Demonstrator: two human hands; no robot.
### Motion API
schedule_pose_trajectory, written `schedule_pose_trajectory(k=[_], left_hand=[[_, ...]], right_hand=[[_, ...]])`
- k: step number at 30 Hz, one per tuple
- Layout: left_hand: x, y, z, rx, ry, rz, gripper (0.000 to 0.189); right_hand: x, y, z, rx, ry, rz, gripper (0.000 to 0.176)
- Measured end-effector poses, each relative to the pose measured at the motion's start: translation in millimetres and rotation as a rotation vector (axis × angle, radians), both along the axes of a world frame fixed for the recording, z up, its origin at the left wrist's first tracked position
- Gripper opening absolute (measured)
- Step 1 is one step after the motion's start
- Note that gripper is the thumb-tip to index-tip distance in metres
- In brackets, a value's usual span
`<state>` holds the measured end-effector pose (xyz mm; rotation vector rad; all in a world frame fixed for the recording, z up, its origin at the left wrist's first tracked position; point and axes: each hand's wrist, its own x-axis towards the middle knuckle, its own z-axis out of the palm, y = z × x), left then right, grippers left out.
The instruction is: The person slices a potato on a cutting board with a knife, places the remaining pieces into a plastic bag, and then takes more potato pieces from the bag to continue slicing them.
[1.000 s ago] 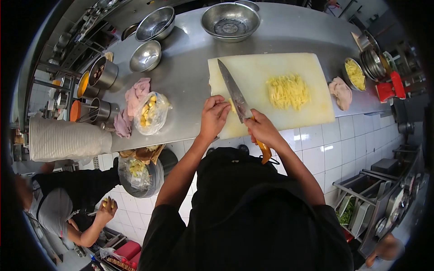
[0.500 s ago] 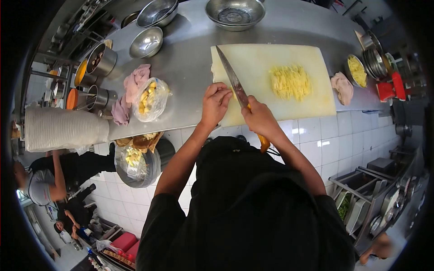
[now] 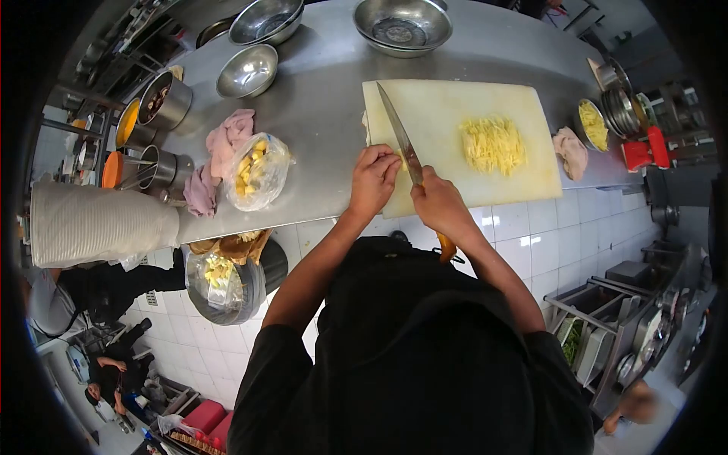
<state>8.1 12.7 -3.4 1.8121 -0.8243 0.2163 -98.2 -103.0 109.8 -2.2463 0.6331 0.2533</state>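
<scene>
My right hand is wrapped around the handle of a long kitchen knife, whose blade points away across the left part of the cutting board. Just left of the blade, the fingers of my left hand are curled and pinched at the board's left edge. They hold a small yellow vegetable piece, mostly hidden by the fingertips. Further right on the board lies a pile of thin yellow vegetable strips. To the left, a clear plastic bag of yellow chunks rests on the steel table.
Pink cloths lie beside the bag; another cloth is right of the board. Steel bowls stand at the back. A bowl of yellow strips sits far right, stacked containers at left. A bin stands below the table edge.
The view has shifted slightly. My hands and the knife stay close together at the board's left side. At the far left, a person in dark trousers has moved partly behind the stacked containers.
</scene>
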Motion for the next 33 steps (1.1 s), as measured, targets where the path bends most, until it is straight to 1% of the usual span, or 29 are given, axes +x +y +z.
schedule_pose_trajectory(k=[2,5,8,11,12,21,25,27,29,31,33], left_hand=[[0.3,0.7,0.3,0.005,-0.01,0.002,0.009],[-1.2,1.0,0.4,-0.024,0.008,0.009,0.008],[-1.7,2.2,0.3,-0.023,0.018,-0.001,0.009],[-0.2,3.3,2.1,0.007,-0.008,-0.014,0.009],[1.4,4.2,2.6,0.017,-0.006,-0.027,0.009],[1.5,8.6,6.1,0.04,0.022,-0.083,0.007],[-0.5,7.0,8.7,0.029,-0.006,-0.075,0.007],[-2.5,6.1,8.4,0.025,-0.011,-0.069,0.007],[-2.3,6.3,8.0,0.023,-0.017,-0.055,0.007],[-2.7,6.8,8.6,0.02,-0.039,-0.056,0.007],[-3.1,6.6,10.3,0.027,-0.05,-0.053,0.007]], right_hand=[[-0.7,2.0,3.3,0.039,-0.013,-0.026,0.037],[-2.4,0.5,-11.1,0.053,-0.038,-0.05,0.037],[-5.2,-0.9,-0.4,0.272,0.029,-0.163,0.035],[-12.6,-15.7,-26.5,0.62,-0.015,-0.278,0.025],[-14.4,-16.6,-28.0,0.644,-0.011,-0.313,0.02],[-18.3,-13.0,-24.3,0.635,-0.019,-0.306,0.029],[-16.2,-2.3,-3.7,0.448,-0.012,-0.258,0.034],[-15.1,0.8,-2.7,0.322,-0.007,-0.215,0.036],[-16.0,0.7,-17.5,0.166,-0.088,-0.173,0.034],[-17.1,0.5,-23.7,0.096,-0.12,-0.15,0.033],[-18.5,0.4,-21.9,0.105,-0.102,-0.154,0.033]])
